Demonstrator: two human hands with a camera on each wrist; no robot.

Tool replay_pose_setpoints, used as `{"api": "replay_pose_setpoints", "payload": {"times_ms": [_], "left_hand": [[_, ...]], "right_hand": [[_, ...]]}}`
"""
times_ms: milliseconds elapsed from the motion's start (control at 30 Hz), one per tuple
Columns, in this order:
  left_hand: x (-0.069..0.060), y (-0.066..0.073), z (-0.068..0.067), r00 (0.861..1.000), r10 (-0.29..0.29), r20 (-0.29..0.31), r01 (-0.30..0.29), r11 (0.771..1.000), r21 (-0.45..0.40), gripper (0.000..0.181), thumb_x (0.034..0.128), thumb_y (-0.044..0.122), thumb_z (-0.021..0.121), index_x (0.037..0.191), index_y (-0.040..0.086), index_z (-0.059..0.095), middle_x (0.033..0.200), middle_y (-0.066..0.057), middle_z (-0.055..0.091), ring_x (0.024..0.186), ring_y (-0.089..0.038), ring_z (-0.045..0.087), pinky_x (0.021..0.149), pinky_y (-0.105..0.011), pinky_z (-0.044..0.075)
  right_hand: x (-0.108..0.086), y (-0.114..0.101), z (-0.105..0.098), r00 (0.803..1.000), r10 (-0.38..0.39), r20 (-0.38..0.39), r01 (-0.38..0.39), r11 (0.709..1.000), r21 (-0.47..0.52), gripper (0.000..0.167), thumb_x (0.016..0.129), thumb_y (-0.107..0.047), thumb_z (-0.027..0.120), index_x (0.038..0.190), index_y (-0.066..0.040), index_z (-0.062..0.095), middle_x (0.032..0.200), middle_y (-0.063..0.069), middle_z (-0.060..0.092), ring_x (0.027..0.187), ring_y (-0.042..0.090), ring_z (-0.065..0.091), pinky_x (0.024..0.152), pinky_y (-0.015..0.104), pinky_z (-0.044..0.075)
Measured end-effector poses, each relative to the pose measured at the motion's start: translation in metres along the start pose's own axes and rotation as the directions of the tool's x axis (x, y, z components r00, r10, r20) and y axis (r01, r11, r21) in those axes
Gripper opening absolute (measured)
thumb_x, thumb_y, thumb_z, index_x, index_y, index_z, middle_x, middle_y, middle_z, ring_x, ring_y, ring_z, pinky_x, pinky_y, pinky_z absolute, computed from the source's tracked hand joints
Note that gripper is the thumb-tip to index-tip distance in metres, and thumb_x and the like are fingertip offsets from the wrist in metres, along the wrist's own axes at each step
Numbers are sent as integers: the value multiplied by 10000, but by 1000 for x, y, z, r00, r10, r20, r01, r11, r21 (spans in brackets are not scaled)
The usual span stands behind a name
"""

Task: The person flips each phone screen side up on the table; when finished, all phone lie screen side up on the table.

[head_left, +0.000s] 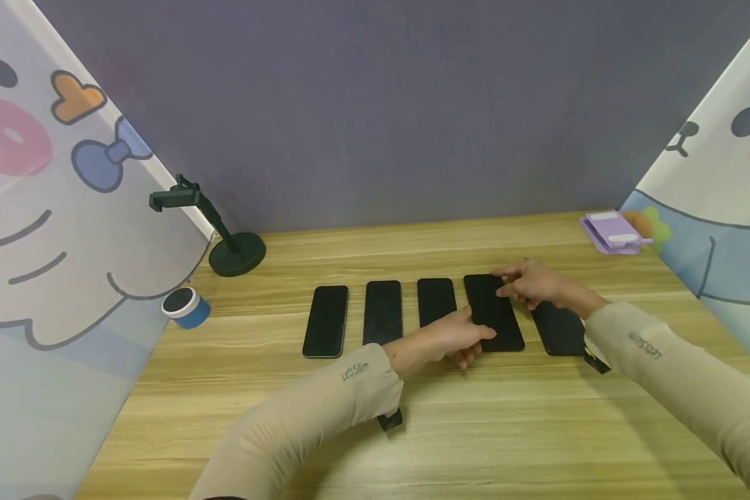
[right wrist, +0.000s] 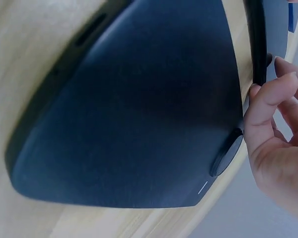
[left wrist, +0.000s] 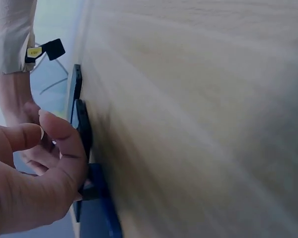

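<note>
Several dark phones lie in a row on the wooden table. My left hand (head_left: 459,335) reaches to the lower end of the fourth phone from the left (head_left: 495,316), its index finger extended over that phone. At the upper end of the same phone is my right hand (head_left: 531,283), with fingertips at its top and right edge. Under the right wrist the rightmost phone (head_left: 558,330) lies back up, its camera bump (right wrist: 227,152) showing in the right wrist view. Leftward are a third phone (head_left: 436,298), partly behind my left hand, a second (head_left: 382,312) and the first (head_left: 326,321).
A dark green phone stand (head_left: 237,254) stands at the back left. In front of it is a blue and white round container (head_left: 187,307) with a dark top. A purple folding stand (head_left: 614,232) sits at the back right. Panels enclose the table's back and sides.
</note>
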State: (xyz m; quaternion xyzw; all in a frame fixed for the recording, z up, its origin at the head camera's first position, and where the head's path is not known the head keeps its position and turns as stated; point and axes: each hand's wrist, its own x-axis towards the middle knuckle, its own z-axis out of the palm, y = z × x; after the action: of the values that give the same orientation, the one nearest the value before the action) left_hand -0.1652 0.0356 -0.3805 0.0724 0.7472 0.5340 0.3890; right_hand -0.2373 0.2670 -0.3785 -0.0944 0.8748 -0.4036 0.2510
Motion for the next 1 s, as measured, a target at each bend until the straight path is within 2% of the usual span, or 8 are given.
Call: {"api": "replay_pose_setpoints", "payload": {"times_ms": [100, 167, 233, 300, 433, 600, 733, 1000], "left_hand": [[0, 5, -2, 1000, 11, -23, -8, 990, 143, 857, 1011, 328, 599, 1624, 86, 53, 698, -39, 603, 463, -123, 424, 485, -247, 442], [0, 9, -2, 997, 31, -64, -9, 946, 325, 844, 1006, 373, 602, 1627, 118, 91, 708, -7, 661, 436, -124, 419, 476, -250, 422], [1, 11, 0, 993, 59, -104, 7, 840, 543, 827, 999, 431, 597, 1626, 157, 133, 700, 35, 697, 394, -112, 378, 441, -240, 382], [2, 12, 5, 986, 84, -143, 45, 692, 721, 804, 986, 493, 594, 1618, 196, 196, 668, 71, 693, 373, -99, 374, 402, -228, 353], [3, 11, 14, 975, 141, -173, 97, 431, 897, 788, 942, 610, 585, 1590, 261, 301, 551, 56, 571, 364, -85, 326, 378, -223, 317], [5, 8, 20, 969, 186, -164, 116, 242, 963, 796, 915, 671, 565, 1568, 266, 357, 874, 57, 721, 430, -74, 405, 412, -215, 391], [7, 6, 23, 967, 191, -166, 129, 195, 972, 803, 912, 671, 563, 1568, 253, 359, 1170, 44, 712, 526, -80, 550, 456, -224, 460], [10, 6, 23, 967, 191, -170, 135, 187, 973, 807, 907, 676, 561, 1565, 252, 365, 776, 45, 673, 452, -83, 468, 433, -214, 446]], "right_hand": [[1, 2, 0, 1000, -4, -10, 4, 1000, -13, 656, 959, -183, 674, 1517, 18, 395, 843, 82, 582, 522, 106, 401, 491, 273, 426], [1, 3, 0, 1000, -5, -10, 5, 1000, -19, 656, 963, -186, 670, 1520, 17, 389, 897, 95, 604, 527, 109, 400, 491, 274, 425], [1, 3, 1, 1000, -6, -11, 6, 1000, -26, 652, 967, -183, 664, 1521, 20, 386, 940, 110, 623, 536, 114, 407, 491, 276, 429], [1, 2, 1, 1000, -8, -12, 7, 1000, -29, 650, 969, -184, 663, 1521, 19, 386, 964, 117, 634, 548, 116, 420, 494, 279, 436], [0, 2, 1, 1000, -14, -22, 13, 999, -41, 644, 967, -188, 670, 1514, 19, 400, 929, 111, 630, 564, 123, 440, 493, 283, 447], [0, 1, 1, 999, -22, -31, 20, 998, -58, 642, 961, -197, 678, 1505, 19, 417, 844, 88, 591, 578, 134, 458, 494, 283, 459], [0, 0, 1, 999, -24, -35, 22, 997, -69, 636, 956, -195, 683, 1497, 22, 429, 819, 82, 581, 589, 134, 476, 496, 282, 473], [0, -2, 2, 999, -18, -44, 15, 997, -79, 616, 964, -188, 672, 1494, 19, 437, 819, 86, 578, 587, 132, 483, 495, 284, 479]]}}
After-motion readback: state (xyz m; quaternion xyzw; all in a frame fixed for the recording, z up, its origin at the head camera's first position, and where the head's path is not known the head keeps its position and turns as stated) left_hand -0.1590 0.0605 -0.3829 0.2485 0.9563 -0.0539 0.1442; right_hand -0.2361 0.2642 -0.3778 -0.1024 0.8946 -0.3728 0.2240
